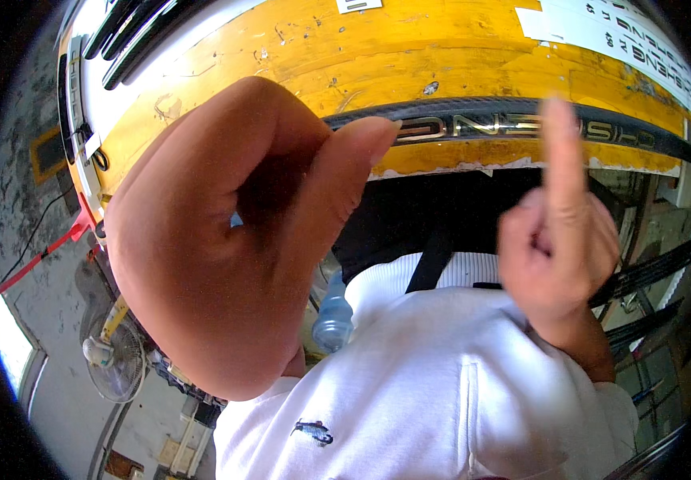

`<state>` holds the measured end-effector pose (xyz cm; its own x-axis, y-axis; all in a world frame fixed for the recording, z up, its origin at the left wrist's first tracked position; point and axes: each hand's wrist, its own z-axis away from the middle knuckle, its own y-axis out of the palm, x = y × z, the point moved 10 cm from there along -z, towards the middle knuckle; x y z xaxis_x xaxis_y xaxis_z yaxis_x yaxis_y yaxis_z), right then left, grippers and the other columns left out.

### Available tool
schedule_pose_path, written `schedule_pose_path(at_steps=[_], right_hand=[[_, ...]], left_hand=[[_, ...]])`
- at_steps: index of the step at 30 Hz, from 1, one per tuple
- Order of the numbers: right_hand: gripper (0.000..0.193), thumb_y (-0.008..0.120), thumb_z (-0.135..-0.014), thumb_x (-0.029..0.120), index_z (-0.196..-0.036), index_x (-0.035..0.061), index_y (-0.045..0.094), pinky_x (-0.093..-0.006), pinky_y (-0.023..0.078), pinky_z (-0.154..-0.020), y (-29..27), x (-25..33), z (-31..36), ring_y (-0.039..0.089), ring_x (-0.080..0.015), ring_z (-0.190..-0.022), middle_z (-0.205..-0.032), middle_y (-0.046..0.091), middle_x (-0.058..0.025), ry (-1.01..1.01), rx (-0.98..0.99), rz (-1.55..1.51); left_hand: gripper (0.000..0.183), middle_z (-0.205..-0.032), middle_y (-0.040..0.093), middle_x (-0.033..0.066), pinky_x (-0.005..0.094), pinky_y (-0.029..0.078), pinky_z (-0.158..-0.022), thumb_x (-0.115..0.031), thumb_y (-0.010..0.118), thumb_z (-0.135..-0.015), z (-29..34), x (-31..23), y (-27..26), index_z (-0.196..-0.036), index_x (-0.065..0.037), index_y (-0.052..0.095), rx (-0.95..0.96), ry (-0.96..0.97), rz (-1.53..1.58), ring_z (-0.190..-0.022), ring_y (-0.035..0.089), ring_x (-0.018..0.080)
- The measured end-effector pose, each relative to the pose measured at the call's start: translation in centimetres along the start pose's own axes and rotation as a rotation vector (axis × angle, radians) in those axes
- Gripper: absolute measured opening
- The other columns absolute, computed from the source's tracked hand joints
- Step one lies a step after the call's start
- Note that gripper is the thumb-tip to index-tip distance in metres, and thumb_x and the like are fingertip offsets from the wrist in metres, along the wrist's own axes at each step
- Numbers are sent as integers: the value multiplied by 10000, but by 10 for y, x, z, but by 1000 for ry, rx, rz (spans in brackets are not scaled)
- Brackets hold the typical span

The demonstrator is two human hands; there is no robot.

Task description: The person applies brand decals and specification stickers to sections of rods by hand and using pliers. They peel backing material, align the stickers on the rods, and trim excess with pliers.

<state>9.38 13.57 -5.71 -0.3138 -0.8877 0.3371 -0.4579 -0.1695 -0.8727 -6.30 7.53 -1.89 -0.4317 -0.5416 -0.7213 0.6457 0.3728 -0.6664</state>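
Note:
My left hand [225,232] looms large and close on the left. Its fingers curl in toward the thumb, and nothing shows in the hollow between them. On the right, my right hand [557,248] is slightly blurred, its index finger stretched forward and the other fingers folded. That fingertip overlaps a glossy black woven-pattern tube [489,108]; I cannot tell whether it touches. Gold-edged lettering runs along the tube, which lies along the near edge of a scuffed yellow worktable [361,56]. My left hand hides the tube's left part.
White sheets with dark lettering [625,40] lie at the table's far right. Several black tubes [133,48] rest on a white surface at the far left. A fan [113,356], a red strap [41,258] and a bluish plastic bottle [333,320] show below. More black tubes [661,260] stand at right.

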Motion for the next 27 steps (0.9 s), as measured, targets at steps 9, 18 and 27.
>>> schedule_pose_path(at_steps=[9,18,27], right_hand=[[624,476,-765,-136,-1374,-84,353,-169,344,-427,-4,-8,6,343,-34,-424,-1042,526,-92,128,-18,-89],[626,454,-796,-134,-1401,-84,300,-163,363,-465,-3,-23,11,334,-24,-448,-749,459,-21,186,-54,-134],[627,438,-817,-135,-1418,-85,267,-160,376,-485,-3,-22,8,322,-18,-467,-575,439,24,189,-31,-141]], left_hand=[[162,-659,567,17,211,375,-583,-114,724,-784,9,33,-12,-767,-3,607,-68,-67,-178,-605,476,69],[151,-658,545,10,217,343,-557,-120,669,-837,8,14,-19,-776,3,605,-43,-45,-223,-582,432,66],[105,-634,517,-7,206,323,-559,-53,671,-827,8,12,-24,-755,-11,607,-104,100,-306,-573,412,52]])
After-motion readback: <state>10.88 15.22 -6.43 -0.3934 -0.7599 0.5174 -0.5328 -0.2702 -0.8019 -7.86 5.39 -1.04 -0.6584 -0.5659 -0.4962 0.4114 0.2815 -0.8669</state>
